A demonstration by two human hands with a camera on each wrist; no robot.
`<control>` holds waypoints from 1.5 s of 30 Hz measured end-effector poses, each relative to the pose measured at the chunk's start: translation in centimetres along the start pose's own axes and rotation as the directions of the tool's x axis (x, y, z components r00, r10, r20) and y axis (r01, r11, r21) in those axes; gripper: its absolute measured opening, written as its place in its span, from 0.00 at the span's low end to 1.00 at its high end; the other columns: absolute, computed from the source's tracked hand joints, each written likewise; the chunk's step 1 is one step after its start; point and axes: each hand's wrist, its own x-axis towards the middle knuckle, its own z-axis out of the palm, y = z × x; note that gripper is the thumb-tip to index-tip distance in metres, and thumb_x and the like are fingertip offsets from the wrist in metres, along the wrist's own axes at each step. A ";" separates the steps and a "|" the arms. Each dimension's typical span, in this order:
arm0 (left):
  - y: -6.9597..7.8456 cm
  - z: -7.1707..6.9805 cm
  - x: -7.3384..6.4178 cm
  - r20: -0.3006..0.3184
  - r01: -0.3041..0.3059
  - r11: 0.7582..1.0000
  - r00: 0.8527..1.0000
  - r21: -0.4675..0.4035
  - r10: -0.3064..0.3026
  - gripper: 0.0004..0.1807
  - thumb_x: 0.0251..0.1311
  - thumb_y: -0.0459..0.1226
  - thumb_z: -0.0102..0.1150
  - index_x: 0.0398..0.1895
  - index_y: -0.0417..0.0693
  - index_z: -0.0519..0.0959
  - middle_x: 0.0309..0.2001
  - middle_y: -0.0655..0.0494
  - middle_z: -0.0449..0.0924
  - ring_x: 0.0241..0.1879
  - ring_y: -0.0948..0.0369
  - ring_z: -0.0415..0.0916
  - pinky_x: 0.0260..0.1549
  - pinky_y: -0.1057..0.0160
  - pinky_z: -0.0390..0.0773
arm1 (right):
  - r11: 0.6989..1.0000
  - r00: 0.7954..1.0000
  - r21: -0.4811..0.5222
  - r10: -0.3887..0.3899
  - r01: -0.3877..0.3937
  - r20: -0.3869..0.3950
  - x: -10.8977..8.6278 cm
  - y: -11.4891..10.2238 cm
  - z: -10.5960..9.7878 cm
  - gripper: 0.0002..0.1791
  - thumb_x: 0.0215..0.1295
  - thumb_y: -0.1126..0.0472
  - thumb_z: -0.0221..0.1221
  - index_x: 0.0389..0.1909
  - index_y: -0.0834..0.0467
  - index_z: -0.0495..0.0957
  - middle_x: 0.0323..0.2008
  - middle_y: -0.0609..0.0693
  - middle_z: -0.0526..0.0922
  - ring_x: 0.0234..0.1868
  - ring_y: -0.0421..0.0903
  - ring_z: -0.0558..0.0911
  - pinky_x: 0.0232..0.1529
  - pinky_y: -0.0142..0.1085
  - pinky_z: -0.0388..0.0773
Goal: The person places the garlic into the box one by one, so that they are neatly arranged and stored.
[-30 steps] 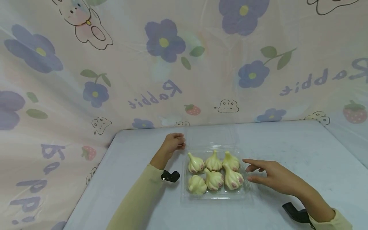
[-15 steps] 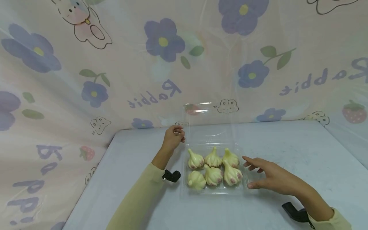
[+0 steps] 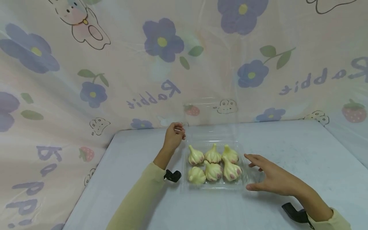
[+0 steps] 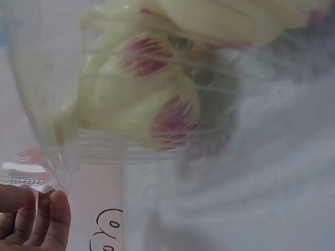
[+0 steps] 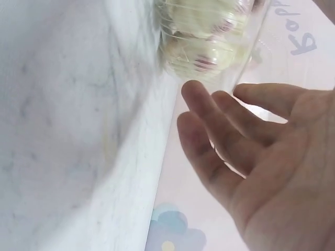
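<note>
Several garlic bulbs (image 3: 213, 172) sit in two rows in a clear plastic container (image 3: 212, 187), in the middle of the table. Its hinged clear lid (image 3: 212, 129) stands raised at the far side. The left hand (image 3: 173, 135) is at the lid's left edge. In the left wrist view its thumb and curled fingers (image 4: 58, 214) pinch a corner of the clear plastic. Beside the container's right wall is the right hand (image 3: 273, 175), thumb and fingers spread apart, fingertips close to the wall. The right wrist view shows this palm with loosely bent fingers (image 5: 196, 138) below the bulbs.
The white table (image 3: 129, 179) ends at a patterned curtain (image 3: 120, 64) with flowers and rabbits behind and at the left. A black wrist camera (image 3: 172, 175) is strapped at the left wrist, another black camera (image 3: 294, 212) at the right.
The lid has swung up from lying back on the table to standing raised, the left hand rising with it. The container and bulbs have shifted slightly away; the right hand's fingers have spread a little.
</note>
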 end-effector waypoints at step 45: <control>5.6 -2.3 -4.3 -0.090 -0.482 0.876 0.873 0.000 0.480 0.12 0.67 0.34 0.59 0.47 0.32 0.79 0.46 0.39 0.81 0.42 0.65 0.79 0.49 0.72 0.80 | 0.986 0.994 -0.142 0.075 -0.085 -0.074 0.7 -0.4 1.4 0.58 0.55 0.28 0.63 0.79 0.54 0.51 0.71 0.58 0.67 0.61 0.58 0.78 0.46 0.61 0.79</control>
